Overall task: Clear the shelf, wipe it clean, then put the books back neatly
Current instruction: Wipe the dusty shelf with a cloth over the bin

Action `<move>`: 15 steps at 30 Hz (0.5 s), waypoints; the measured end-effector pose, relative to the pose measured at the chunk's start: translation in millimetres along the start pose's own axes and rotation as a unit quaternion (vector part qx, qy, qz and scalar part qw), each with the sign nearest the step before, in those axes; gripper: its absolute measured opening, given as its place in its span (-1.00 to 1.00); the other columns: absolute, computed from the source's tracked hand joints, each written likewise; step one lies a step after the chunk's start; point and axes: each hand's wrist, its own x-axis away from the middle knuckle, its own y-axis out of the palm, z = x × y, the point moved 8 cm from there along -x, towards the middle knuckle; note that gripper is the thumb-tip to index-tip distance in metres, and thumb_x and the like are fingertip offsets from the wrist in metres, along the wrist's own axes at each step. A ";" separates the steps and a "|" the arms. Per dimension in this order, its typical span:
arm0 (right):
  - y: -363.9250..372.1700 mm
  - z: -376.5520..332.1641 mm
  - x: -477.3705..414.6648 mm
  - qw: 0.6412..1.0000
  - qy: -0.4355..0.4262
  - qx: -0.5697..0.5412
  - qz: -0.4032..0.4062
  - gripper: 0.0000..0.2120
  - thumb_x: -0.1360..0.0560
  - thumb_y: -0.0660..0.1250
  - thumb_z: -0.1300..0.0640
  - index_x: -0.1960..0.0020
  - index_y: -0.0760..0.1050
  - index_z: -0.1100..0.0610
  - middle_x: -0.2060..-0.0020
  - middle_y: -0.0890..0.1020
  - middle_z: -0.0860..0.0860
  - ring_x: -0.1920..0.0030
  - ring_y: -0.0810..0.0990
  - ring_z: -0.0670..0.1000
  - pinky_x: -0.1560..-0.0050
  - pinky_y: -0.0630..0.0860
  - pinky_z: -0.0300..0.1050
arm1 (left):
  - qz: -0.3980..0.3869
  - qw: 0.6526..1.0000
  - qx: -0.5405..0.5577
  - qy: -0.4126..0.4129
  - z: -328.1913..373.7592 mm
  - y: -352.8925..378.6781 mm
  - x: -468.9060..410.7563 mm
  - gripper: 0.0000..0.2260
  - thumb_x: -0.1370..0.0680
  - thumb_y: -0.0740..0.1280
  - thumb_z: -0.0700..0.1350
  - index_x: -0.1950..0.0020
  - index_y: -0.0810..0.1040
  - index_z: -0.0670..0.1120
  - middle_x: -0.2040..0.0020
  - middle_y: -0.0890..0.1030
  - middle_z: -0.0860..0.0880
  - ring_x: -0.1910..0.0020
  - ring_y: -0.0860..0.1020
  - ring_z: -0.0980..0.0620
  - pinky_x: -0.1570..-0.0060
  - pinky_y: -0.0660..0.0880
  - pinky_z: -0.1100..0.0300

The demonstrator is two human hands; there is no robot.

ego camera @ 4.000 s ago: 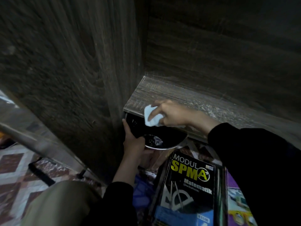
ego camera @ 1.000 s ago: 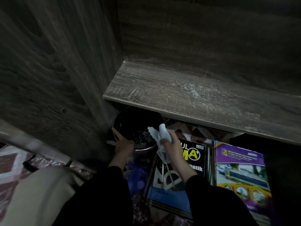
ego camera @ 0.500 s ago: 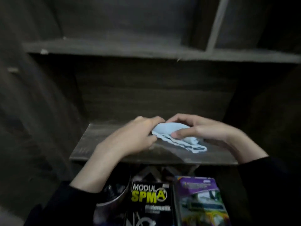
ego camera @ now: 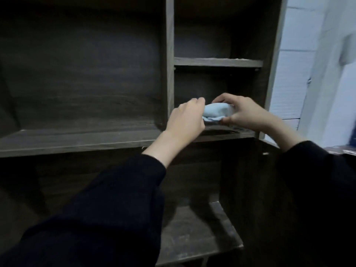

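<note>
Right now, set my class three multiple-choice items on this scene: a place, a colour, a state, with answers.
1. Where is the light blue cloth? A wide left shelf; B narrow right compartment of dark wood; C floor.
2. The long fabric sleeves are: A black; B red; C white.
3. The cloth is: A spread flat; B hanging alone; C gripped by left hand and right hand.
Answers: B, it is right of the upright divider; A, both arms are black; C, fingers of both curl round it.
</note>
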 end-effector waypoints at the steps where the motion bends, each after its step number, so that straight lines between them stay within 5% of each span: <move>1: 7.9 7.4 -9.1 0.999 -0.005 0.029 0.015 -0.55 -0.40 0.41 0.28 -0.23 0.46 -0.03 -0.11 0.57 0.02 -0.09 0.52 0.03 0.03 0.44 -0.16 | -0.008 1.000 -0.019 -0.002 -1.4 11.0 -6.6 -0.81 -0.54 0.20 -0.23 -0.15 0.40 -0.15 -0.12 0.49 -0.13 -0.12 0.47 -0.17 0.17 0.28 0.07; 5: 43.5 35.3 -32.3 0.989 -0.006 0.140 0.039 -0.45 -0.49 0.27 0.29 -0.42 0.36 -0.09 -0.25 0.52 0.09 -0.24 0.45 0.16 -0.17 0.43 0.03 | -0.064 0.996 -0.057 -0.022 -11.0 49.7 -22.1 -0.70 -0.53 0.25 -0.29 -0.27 0.38 -0.21 -0.24 0.44 -0.16 -0.25 0.39 -0.15 0.03 0.39 0.07; 9: 83.0 58.2 -36.1 0.989 0.057 0.091 -0.098 -0.38 -0.55 0.09 0.29 -0.54 0.09 -0.09 -0.48 0.24 0.13 -0.48 0.15 0.19 -0.47 0.10 0.08 | -0.180 0.980 -0.059 -0.062 -23.6 74.3 -20.5 -0.65 -0.56 0.23 -0.26 -0.33 0.32 -0.23 -0.25 0.46 -0.22 -0.24 0.45 -0.22 0.03 0.36 0.07; 12: 87.5 58.6 -31.3 0.979 0.093 0.107 -0.144 -0.45 -0.61 -0.05 0.16 -0.55 -0.07 -0.11 -0.55 -0.03 0.11 -0.54 -0.10 0.13 -0.50 -0.13 0.18 | -0.227 0.970 -0.025 -0.079 -24.7 80.0 -17.9 -0.66 -0.58 0.14 -0.19 -0.33 0.34 -0.28 -0.29 0.44 -0.27 -0.26 0.43 -0.25 -0.04 0.34 0.06; 15: 86.6 52.1 -24.7 0.978 0.095 0.127 -0.133 -0.48 -0.64 -0.08 0.11 -0.56 -0.11 -0.11 -0.55 -0.07 0.12 -0.54 -0.13 0.13 -0.48 -0.17 0.14 | -0.263 0.959 0.008 -0.104 -26.6 87.6 -12.4 -0.62 -0.57 0.11 -0.19 -0.37 0.31 -0.29 -0.34 0.40 -0.28 -0.31 0.37 -0.25 -0.19 0.33 0.01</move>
